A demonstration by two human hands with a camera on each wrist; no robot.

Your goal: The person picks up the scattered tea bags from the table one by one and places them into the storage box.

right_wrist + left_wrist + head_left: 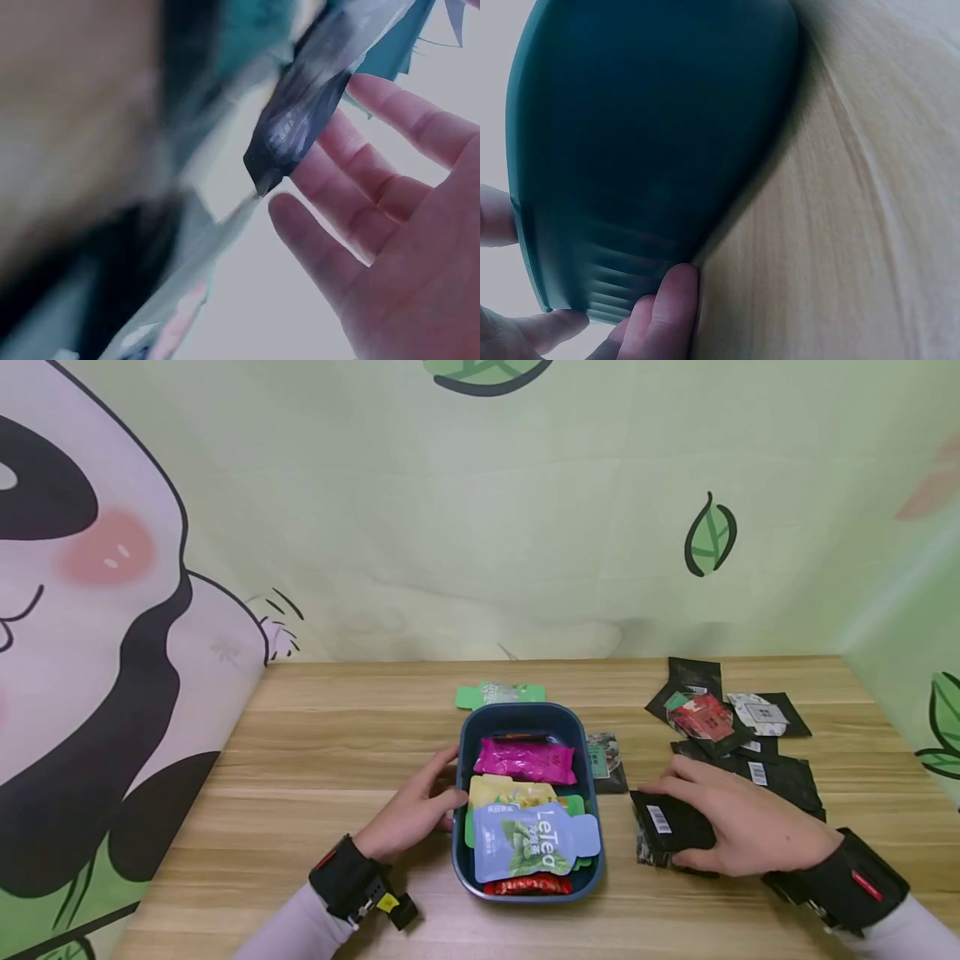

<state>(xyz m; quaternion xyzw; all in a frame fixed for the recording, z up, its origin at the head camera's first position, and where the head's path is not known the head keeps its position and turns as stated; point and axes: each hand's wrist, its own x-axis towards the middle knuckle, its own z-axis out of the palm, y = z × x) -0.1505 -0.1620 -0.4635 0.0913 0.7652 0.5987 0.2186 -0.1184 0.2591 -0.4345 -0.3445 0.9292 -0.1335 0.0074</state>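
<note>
A dark blue bin (pixel 460 852) holds a pink packet (pixel 525 761), a yellow pouch (pixel 510 789), a blue LeTea pouch (pixel 517 843) and a red packet (pixel 528 885). On its left side my left hand (pixel 416 802) grips the wall, thumb at the rim. In the left wrist view, fingers (pixel 676 300) lie against the ribbed outer wall. My right hand (pixel 750 818) holds a black sachet (pixel 667 821) with a barcode label, fingers along its upper edge and thumb by the lower one. Beneath it a patterned sachet (pixel 651 853) peeks out.
Behind the bin lies a green pouch (pixel 498 694). A dark patterned sachet (pixel 607 764) lies beside the bin's right wall. Several black sachets (pixel 783 781) are scattered at the right, with a red-labelled sachet (pixel 705 718) among them. A printed cloth (pixel 525 527) hangs behind the wooden table (pixel 330 735).
</note>
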